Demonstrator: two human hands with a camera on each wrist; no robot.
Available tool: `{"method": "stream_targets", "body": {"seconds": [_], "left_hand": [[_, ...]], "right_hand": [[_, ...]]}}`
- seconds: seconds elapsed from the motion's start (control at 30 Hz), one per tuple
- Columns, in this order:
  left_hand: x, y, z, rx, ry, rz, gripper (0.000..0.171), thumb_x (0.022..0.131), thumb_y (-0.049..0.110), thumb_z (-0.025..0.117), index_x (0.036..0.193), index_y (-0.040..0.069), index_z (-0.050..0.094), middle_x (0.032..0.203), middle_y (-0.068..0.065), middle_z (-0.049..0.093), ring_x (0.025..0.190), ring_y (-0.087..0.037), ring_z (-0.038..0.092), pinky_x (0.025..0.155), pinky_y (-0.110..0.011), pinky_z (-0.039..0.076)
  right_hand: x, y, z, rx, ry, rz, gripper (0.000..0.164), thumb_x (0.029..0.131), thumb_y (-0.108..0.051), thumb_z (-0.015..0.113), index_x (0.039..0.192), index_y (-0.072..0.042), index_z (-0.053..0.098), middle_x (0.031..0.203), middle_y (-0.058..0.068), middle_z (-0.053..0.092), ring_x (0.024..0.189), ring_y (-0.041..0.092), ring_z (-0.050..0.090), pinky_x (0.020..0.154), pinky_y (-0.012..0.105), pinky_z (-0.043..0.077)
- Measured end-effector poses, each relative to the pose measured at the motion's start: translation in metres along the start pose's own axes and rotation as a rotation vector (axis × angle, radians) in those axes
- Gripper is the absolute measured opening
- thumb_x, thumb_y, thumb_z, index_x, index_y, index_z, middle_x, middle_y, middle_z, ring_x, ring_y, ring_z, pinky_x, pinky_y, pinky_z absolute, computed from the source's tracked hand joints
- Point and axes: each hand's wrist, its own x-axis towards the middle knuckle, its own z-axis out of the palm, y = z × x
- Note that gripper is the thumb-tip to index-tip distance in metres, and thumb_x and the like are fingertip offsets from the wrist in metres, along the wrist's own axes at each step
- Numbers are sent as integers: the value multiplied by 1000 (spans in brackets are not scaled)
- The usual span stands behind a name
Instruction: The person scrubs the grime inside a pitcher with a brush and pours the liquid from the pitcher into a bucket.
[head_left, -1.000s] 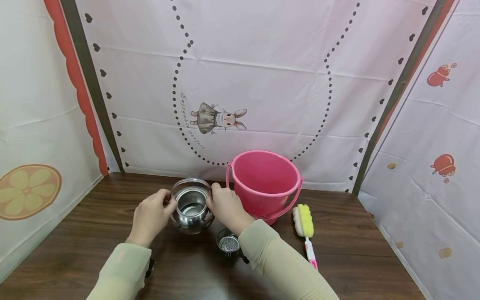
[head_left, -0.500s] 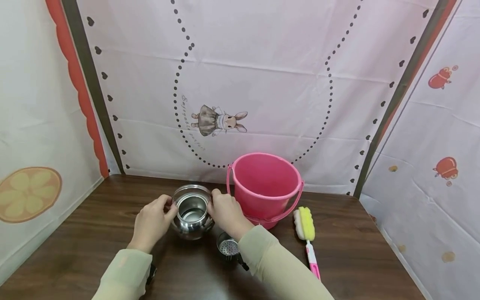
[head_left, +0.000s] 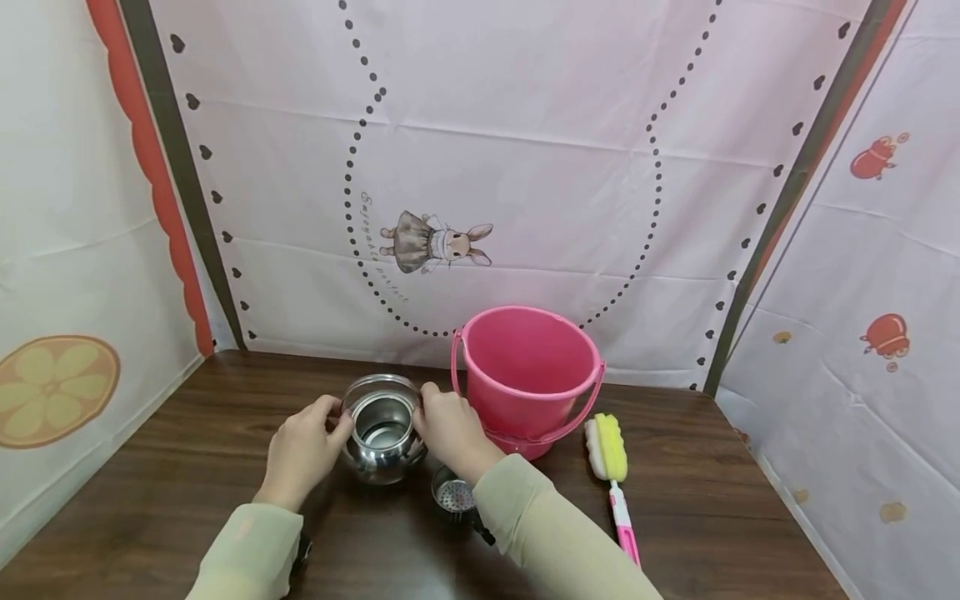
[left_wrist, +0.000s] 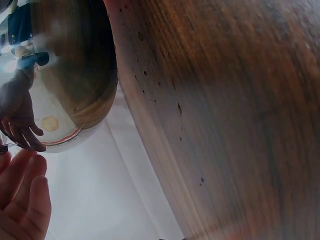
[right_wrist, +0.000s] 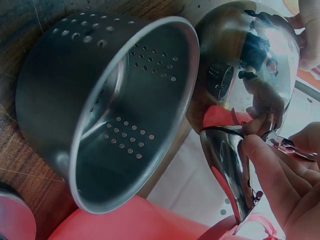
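Note:
A round, shiny steel teapot [head_left: 384,467] stands open-topped on the table, with its spout [right_wrist: 230,165] on the right side. Its thin hoop handle is folded back behind the mouth. On the left, my left hand [head_left: 300,446] pinches the handle's end with thumb and forefinger; its other fingers [left_wrist: 37,195] are loosely bent beside the pot's polished wall. My right hand [head_left: 453,425] pinches the opposite handle end, just above the spout. Below my right wrist sits a steel strainer basket [head_left: 454,495] with small holes, partly covered by the sleeve in the head view.
Behind my right hand stands a pink bucket [head_left: 517,417] with its handle hanging down in front. Farther right lies a yellow-and-white sponge brush [head_left: 611,454]. Printed cloth [head_left: 570,183] walls in the wooden table [head_left: 712,517] at the back and sides.
The teapot and both hands have shifted slightly toward me, and both hands keep their hold. The bucket, strainer basket and brush stay in place; the head view has tilted a little.

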Motion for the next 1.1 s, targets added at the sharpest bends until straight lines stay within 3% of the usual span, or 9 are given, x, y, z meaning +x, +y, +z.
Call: {"method": "stream_targets", "body": {"seconds": [0.77,1.1], "left_hand": [[-3,-7,6,12,-31,-48,10,85,16,60,89,7,61,76,-6,66,60,-19,60,51,-37,43],[-4,-11,10,17,-43,-48,11,86,16,60,89,6,62,76,-8,67,61,-20,61,51,-39,45]], "right_hand": [[1,-1,10,-19,9,10,15,92,-25,59,90,-11,56,73,7,66,60,20,64,50,30,46],[2,1,16,-51,58,-21,15,91,-24,59,85,-10,55,73,10,68,64,25,67,51,35,47]]}}
